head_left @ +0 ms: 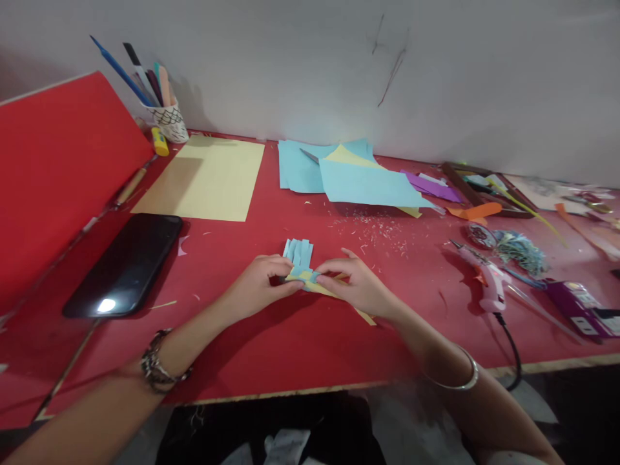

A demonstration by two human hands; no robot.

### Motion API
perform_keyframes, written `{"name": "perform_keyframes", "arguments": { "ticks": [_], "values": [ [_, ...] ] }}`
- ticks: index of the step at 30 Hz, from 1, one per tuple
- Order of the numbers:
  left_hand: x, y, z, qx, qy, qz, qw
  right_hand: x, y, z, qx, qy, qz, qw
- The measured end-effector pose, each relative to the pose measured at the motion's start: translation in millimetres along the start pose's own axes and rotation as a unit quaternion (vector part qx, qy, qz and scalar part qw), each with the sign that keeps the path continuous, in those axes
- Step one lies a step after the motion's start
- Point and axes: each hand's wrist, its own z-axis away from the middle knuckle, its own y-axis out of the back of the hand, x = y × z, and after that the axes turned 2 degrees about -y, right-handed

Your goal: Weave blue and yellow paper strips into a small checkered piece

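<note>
Between my two hands is a small piece of woven paper strips [305,275], pale blue crossed with pale yellow. My left hand [264,282] pinches its left side between thumb and fingers. The right side is gripped by my right hand [356,282], thumb and index finger pressed on it. Loose blue strip ends [299,250] stick out toward the wall. Yellow strip ends [365,316] trail out under my right hand. Fingers hide part of the weave.
A black phone [128,265] lies at left beside a red board [62,168]. Yellow paper [217,177] and blue sheets [368,184] lie toward the wall, near a pen cup [169,123]. A glue gun [484,281] with its cord, yarn [520,250] and a wooden tray [518,210] are at right.
</note>
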Motion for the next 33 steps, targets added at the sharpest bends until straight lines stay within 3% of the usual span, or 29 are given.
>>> {"name": "perform_keyframes", "arguments": {
  "ticks": [7,16,33],
  "values": [
    [2.5,1.2,1.0,0.023,0.044,0.06,0.997,1.9,0.2,0.5,0.029,0.031,0.033,0.999],
    [3.0,1.8,0.6,0.022,0.072,0.069,0.995,-1.9,-4.3,-1.9,0.038,-0.03,-0.049,0.998],
    [0.4,0.6,0.6,0.023,0.064,0.06,0.996,-2.0,-6.5,-2.3,0.048,-0.032,-0.089,0.994]
  ]
}}
